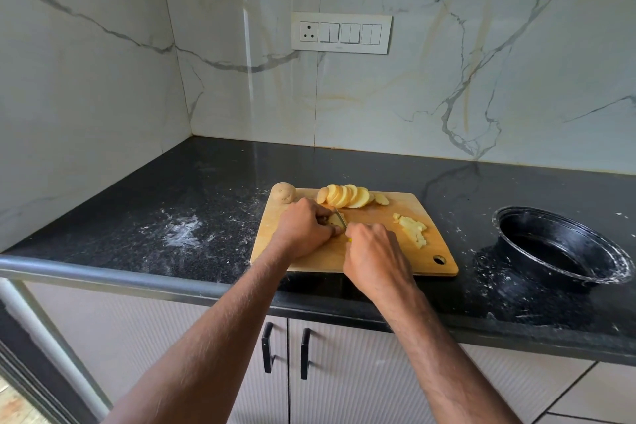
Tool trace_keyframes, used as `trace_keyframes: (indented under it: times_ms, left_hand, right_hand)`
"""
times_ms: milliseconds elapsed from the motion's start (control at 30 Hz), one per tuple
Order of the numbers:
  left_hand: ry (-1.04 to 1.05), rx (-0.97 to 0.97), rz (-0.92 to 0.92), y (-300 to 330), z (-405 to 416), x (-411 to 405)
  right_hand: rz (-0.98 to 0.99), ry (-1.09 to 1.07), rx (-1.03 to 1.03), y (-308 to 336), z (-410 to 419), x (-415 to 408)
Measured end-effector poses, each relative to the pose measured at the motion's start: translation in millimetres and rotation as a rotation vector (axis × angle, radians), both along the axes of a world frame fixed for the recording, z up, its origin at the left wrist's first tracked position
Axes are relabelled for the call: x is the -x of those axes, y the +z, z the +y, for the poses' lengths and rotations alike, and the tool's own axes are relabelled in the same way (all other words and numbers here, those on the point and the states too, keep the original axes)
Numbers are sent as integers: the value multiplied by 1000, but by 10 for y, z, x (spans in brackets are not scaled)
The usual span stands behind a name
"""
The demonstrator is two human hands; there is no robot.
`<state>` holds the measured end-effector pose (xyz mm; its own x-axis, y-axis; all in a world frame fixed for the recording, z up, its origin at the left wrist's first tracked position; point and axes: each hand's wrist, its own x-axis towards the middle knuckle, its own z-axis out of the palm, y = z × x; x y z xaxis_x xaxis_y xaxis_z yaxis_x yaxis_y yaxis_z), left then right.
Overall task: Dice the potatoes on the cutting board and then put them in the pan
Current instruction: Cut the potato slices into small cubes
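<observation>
Both hands are down on the rectangular light wooden cutting board point(395, 251), which lies flat on the black speckled stone tabletop point(192, 203). The left hand point(303, 231) curls its fingers over a small piece of pale potato point(333, 219), pinning it to the board. The right hand point(375, 258) is closed around a knife handle, and the thin steel knife blade point(340, 217) rests against that piece, just right of the left fingers. Beyond the hands, a fanned row of round yellow potato slices point(347, 196) sits at the board's far edge, with a whole brown unpeeled potato point(284, 192) at the far corner beyond the left hand. To the right of the right hand lies a small heap of diced potato bits point(413, 231). Well to the right, off the board, stands the round black pan point(564, 244). White powdery smears mark the tabletop left of the hands and around the pan. Behind it all rises a veined white marble wall point(447, 96) carrying a white switch panel point(341, 33).
</observation>
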<state>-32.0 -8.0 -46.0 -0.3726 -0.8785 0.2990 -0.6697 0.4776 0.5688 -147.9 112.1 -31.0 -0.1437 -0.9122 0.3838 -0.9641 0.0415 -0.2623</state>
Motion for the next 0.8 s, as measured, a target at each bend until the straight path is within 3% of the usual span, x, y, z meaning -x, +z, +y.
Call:
trace_keyframes:
  times_ms: [167,400,800]
  left_hand:
    - [5,-32,2,31,24,2]
    - [3,-29,19,36,81,-7]
    - [-16,19,40,2,58,-41]
  right_hand:
    - [18,-6,58,-126,150,126]
    - [-107,-84,162,-234,255,189]
    - [-195,-56,185,-222,164,12]
